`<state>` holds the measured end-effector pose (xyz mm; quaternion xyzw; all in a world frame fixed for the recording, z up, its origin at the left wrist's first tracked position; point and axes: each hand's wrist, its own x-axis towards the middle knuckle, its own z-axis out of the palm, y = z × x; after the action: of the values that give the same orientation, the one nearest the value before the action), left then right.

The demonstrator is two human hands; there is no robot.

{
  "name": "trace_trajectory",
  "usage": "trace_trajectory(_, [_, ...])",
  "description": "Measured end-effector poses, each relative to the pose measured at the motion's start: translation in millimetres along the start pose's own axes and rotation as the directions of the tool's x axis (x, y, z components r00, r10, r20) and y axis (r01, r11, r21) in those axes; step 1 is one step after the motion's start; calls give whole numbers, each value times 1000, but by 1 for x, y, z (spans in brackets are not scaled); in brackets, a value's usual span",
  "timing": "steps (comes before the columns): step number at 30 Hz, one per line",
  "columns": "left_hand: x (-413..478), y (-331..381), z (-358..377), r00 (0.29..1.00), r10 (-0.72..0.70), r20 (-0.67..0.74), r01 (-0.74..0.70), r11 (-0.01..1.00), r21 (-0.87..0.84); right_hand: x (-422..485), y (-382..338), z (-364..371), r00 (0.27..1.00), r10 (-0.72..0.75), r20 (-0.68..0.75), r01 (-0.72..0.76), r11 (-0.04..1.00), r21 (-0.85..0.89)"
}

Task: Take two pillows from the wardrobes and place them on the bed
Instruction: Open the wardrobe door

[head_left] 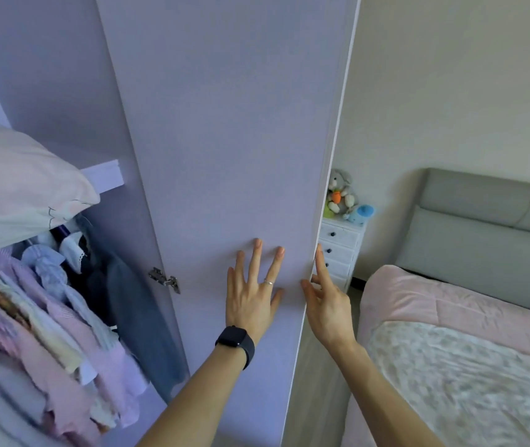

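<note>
A pale pillow (15, 182) lies on a wardrobe shelf (109, 175) at the left, its corner hanging over the shelf edge. The lilac wardrobe door (225, 140) stands open in the middle of the view. My left hand (254, 295), with a ring and a dark watch, presses flat on the door's inner face with straight fingers. My right hand (325, 301) touches the door's outer edge, index finger straight up along it and thumb on the edge. The bed (450, 366) with a pink cover and a flowered blanket lies at the right.
Several clothes (41, 317) hang under the shelf. A metal hinge (165, 280) sits on the door. A white bedside drawer unit (341, 250) with soft toys (341, 195) stands between door and grey headboard (483, 227). A narrow floor strip runs beside the bed.
</note>
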<state>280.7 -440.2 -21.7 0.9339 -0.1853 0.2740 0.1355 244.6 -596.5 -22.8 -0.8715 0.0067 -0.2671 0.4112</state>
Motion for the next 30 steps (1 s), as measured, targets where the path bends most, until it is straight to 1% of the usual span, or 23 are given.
trace_trajectory(4, [1,-1,1,1000,-9,-4,9,1000,-29,4,4,-2,1000,5,-1,-5,1000,11])
trace_trajectory(6, [-1,-5,-6,1000,20,17,-19,999,-49,2,1,-4,1000,-3,-6,3,1000,21])
trace_trajectory(8, [-10,-13,-14,999,20,51,-15,995,-100,-8,-5,-5,999,-4,-48,4,1000,-3])
trace_trajectory(10, [-26,-25,-20,994,-56,97,71,984,-162,-29,-12,-1,993,-17,-120,13,999,-36])
trace_trajectory(12, [-48,-41,-25,975,-155,160,184,964,-190,-56,-23,6,985,-89,-150,86,996,-23])
trace_trajectory(14, [-75,-60,-31,950,-232,210,273,943,-192,-79,-32,16,984,-151,-99,152,988,5])
trace_trajectory(17, [-125,-87,-46,893,-351,282,405,900,-162,-104,-44,35,984,-177,33,174,982,75])
trace_trajectory(21, [-187,-117,-74,802,-526,282,569,818,-91,-128,-62,65,960,-195,201,162,972,171])
trace_trajectory(23, [-208,-126,-94,767,-596,239,628,774,-85,-132,-75,79,936,-251,246,199,956,217])
trace_trajectory(25, [-218,-133,-119,747,-648,150,662,746,-74,-130,-92,93,903,-337,267,265,925,272])
trace_trajectory(28, [-215,-139,-167,729,-684,-35,682,729,-56,-115,-128,113,840,-440,317,314,871,378])
trace_trajectory(30, [-207,-142,-203,715,-675,-184,682,731,-31,-99,-159,125,796,-509,329,348,828,440])
